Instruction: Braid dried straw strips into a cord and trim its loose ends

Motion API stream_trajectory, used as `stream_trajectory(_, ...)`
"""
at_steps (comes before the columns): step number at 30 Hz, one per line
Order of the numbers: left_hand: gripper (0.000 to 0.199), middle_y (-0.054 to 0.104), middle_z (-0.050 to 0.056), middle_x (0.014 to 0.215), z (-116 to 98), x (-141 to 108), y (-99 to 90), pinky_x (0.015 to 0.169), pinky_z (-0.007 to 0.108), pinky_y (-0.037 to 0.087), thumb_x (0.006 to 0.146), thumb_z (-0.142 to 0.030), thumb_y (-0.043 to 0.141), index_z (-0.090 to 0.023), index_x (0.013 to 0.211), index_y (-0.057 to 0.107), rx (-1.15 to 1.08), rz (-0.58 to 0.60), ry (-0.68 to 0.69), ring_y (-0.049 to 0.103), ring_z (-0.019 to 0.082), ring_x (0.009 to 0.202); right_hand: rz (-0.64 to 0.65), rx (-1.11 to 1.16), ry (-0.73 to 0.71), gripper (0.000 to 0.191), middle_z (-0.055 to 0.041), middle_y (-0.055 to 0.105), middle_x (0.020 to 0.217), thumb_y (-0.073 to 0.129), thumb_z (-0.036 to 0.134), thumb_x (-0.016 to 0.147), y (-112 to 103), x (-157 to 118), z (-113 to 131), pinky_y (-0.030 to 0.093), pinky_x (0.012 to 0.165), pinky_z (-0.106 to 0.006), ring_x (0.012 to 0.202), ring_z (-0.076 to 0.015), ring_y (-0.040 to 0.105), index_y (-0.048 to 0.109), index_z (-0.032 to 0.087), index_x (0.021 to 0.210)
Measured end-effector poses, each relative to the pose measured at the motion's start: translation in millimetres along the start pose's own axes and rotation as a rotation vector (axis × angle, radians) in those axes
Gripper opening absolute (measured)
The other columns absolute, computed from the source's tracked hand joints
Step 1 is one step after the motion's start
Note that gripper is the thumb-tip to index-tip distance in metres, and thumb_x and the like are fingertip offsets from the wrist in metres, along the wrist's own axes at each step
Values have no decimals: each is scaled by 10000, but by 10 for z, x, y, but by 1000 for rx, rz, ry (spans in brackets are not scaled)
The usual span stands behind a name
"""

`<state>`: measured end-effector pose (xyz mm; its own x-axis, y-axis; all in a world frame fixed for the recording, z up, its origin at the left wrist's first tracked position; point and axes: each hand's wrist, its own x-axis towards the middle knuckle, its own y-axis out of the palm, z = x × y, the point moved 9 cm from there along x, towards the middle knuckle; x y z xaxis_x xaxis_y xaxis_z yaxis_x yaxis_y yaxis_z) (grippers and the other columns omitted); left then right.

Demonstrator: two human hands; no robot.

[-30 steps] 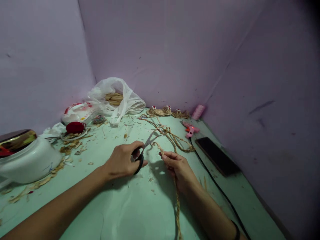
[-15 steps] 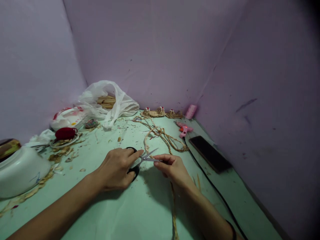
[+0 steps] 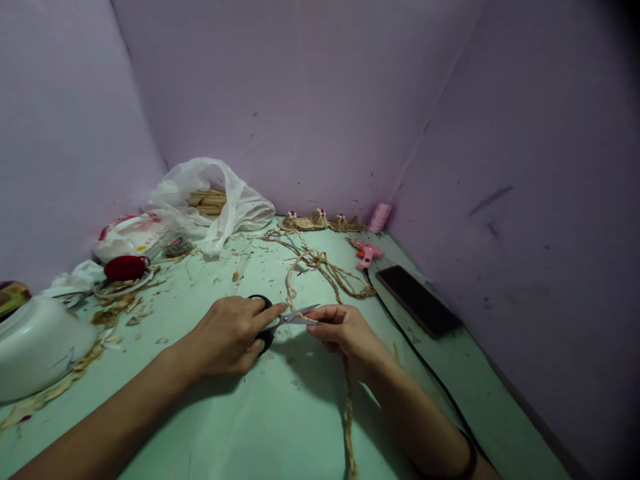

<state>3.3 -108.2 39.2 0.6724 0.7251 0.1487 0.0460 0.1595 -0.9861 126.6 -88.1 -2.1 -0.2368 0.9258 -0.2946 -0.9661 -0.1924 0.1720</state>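
Observation:
My left hand [image 3: 230,337] is closed around the black handles of a pair of scissors [image 3: 286,319], its fingers through the loops. The blades point right and stand slightly apart. Just at their tips, my right hand [image 3: 355,337] is pinched on the pale end of a braided straw rope [image 3: 291,283], which runs between the blades to the fingertips. Another stretch of the rope passes under my right hand toward the front edge of the view, and looped lengths lie farther back. The exact grip is partly hidden by the fingers.
Right of the rope lie a pink glue gun [image 3: 369,255] with a black cord and a phone [image 3: 419,300]. Woven pieces [image 3: 305,223] and a pink spool [image 3: 380,217] stand by the wall. Leftward are a plastic bag [image 3: 240,207], red yarn [image 3: 127,269], a white bowl [image 3: 45,350] and scraps.
The scissor blades have come closer together around the rope end. Both hands stay in nearly the same place, and the whole view has shifted slightly.

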Motion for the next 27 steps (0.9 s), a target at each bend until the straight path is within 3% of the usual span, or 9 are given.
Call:
stream_trajectory(7, 595, 573, 48, 796, -34, -5, 75, 569, 292, 380, 669, -133, 415, -191, 1259, 371, -51, 58, 39, 542, 186, 667, 8, -4, 29, 137, 73, 440, 381, 649, 140, 451, 11, 9, -25, 116, 387, -220, 330, -15, 244, 630, 116, 585)
stream_trajectory(15, 563, 609, 16, 773, -35, -25, 107, 546, 263, 357, 680, -110, 409, -240, 1228, 392, -123, 115, 41, 563, 162, 625, -13, -20, 35, 147, 75, 450, 385, 660, 157, 448, -11, 26, -64, 117, 376, -217, 320, -14, 259, 620, 118, 584)
stream_trajectory(23, 583, 614, 28, 780, -37, -13, 64, 550, 267, 350, 645, -121, 434, -223, 1219, 414, -110, 63, 35, 561, 172, 637, -20, -94, 19, 122, 68, 459, 373, 654, 163, 470, 11, 30, -103, 147, 376, -210, 328, -25, 289, 637, 130, 586)
stream_trajectory(27, 531, 630, 11, 732, -41, -14, 67, 534, 238, 345, 646, -85, 410, -223, 1154, 479, -213, 54, 53, 563, 145, 594, -1, -71, -2, 156, 80, 423, 367, 642, 157, 486, 23, 16, -65, 132, 374, -214, 325, -18, 254, 656, 113, 635)
